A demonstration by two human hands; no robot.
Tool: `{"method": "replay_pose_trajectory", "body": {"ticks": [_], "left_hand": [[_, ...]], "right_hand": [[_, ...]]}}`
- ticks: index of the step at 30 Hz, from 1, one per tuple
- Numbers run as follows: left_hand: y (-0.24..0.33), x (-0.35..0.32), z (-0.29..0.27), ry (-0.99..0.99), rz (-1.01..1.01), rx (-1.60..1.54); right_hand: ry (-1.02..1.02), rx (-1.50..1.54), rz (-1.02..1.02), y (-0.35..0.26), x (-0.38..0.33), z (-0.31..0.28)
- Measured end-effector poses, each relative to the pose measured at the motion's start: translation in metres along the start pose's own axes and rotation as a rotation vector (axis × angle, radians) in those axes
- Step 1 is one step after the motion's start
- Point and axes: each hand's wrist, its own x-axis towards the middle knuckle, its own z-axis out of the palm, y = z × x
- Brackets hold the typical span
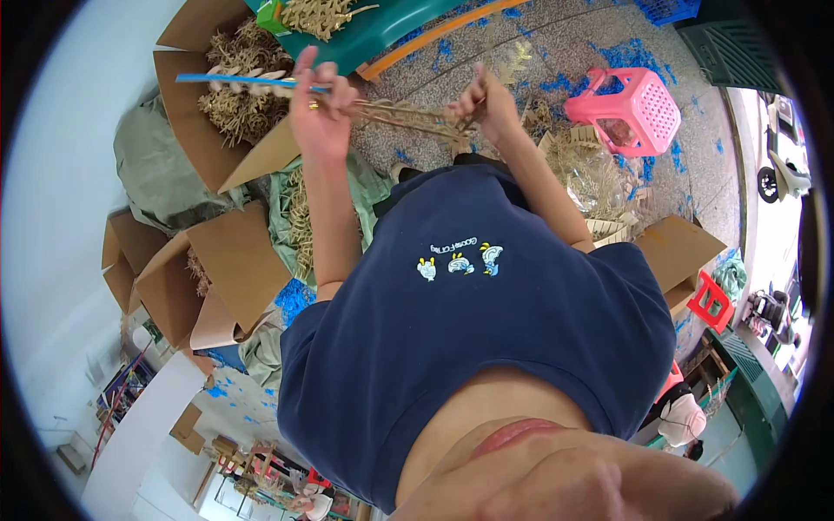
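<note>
My left hand [323,108] is raised beside the large carton, its fingers closed around one end of a bundle of thin beige strands [404,115]. A narrow blue strip [204,78], with pale knobbly pieces along it, sticks out leftward from the same hand. My right hand [486,108] grips the bundle's other end between thumb and fingers. The strands stretch roughly level between both hands, over the speckled floor. How the blue strip joins the strands is hidden by my left fingers.
An open cardboard box [187,113] full of curly beige pieces stands at the left. A green surface [382,39] holds more pieces. A pink stool [647,113] stands to the right, near a beige heap [591,169]. Blue scraps [630,56] litter the floor.
</note>
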Motion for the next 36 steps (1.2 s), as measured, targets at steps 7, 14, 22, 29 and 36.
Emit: {"method": "replay_pose_trajectory", "body": {"ticks": [7,14,22,29,36], "left_hand": [[0.077,-0.002,0.021,-0.280,0.098,-0.236],[0.108,-0.001,0.076,-0.264,0.247,-0.084],[0.101,0.015,0.132,-0.230,0.397,0.041],[0.080,-0.012,0.148,-0.219,0.589,-0.127],[0.116,-0.086,0.074,-0.161,0.361,-0.351]], "right_hand": [[0.355,0.477,0.123,0.022,0.083,-0.108],[0.782,0.517,0.216,0.060,0.093,-0.150],[0.068,0.660,0.470,0.072,0.070,-0.086],[-0.076,0.634,0.570,0.029,0.039,0.034],[-0.038,0.630,0.304,0.025,0.090,0.063]]}}
